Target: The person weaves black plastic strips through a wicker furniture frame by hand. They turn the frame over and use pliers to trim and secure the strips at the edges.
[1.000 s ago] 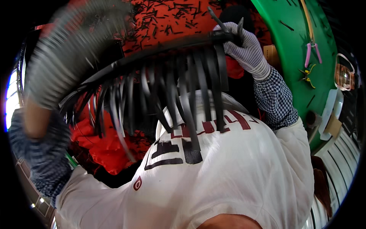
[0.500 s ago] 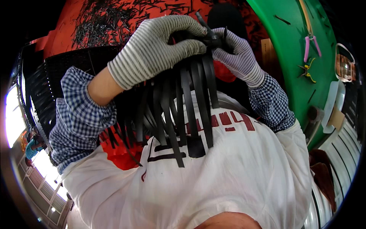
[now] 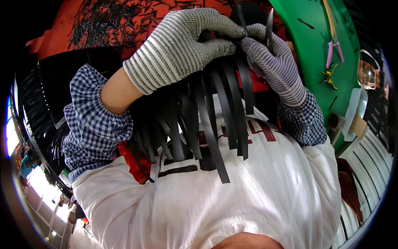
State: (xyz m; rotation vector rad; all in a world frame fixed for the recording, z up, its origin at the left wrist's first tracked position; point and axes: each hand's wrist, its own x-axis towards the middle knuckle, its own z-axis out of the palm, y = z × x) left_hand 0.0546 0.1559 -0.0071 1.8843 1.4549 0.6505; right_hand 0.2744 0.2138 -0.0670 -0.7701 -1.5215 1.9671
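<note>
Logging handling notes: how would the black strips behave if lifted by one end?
Probably floppy: the black strips hang down in curves from the left hand and right hand. Likely light, being thin. Probably apt to splay, since their loose ends fan apart.

Workshop setting: pink-handled pliers (image 3: pixel 334 52) lie on a green table (image 3: pixel 315 45), and black strip offcuts (image 3: pixel 107 25) litter a red work surface (image 3: pixel 54 37).

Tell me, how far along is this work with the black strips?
Partly along, it seems. Done: many black strips already hang gathered in one bundle. In hand: the left hand and right hand, both gloved, pinch the bundle's top together. Left: a heap of loose black offcuts lies on the red surface; I cannot tell whether they belong in it.
</note>
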